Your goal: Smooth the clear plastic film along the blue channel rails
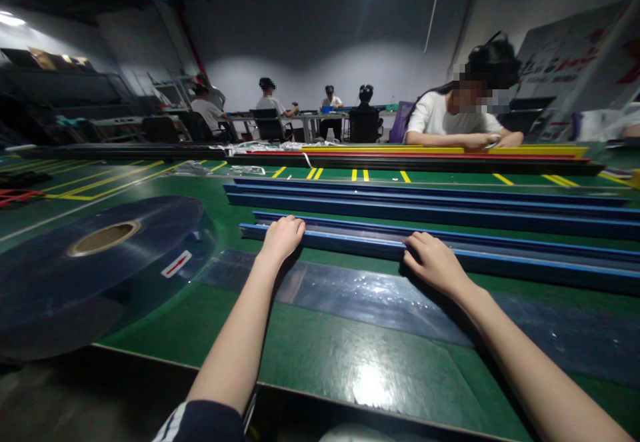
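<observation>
A long blue channel (360,241) lies across the green table, nearest to me of the blue profiles. My left hand (283,237) is closed over its left part, fingers curled on the rim. Farther right, my right hand (431,259) grips the near wall of the same channel, with its fingertips bent over the edge. In front of the channel a clear plastic strip (355,292) lies flat, passing beneath both forearms. At the left rests a big roll of clear film (45,282) with a cardboard core and a red arrow label (177,264).
Another blue profile pair (400,205) lies behind the channel. Beyond are yellow (425,151), red and black strips, with crumpled plastic. A person (440,119) leans over the table's far side at the right. Several people sit at tables farther back. The table's near edge (350,405) is below.
</observation>
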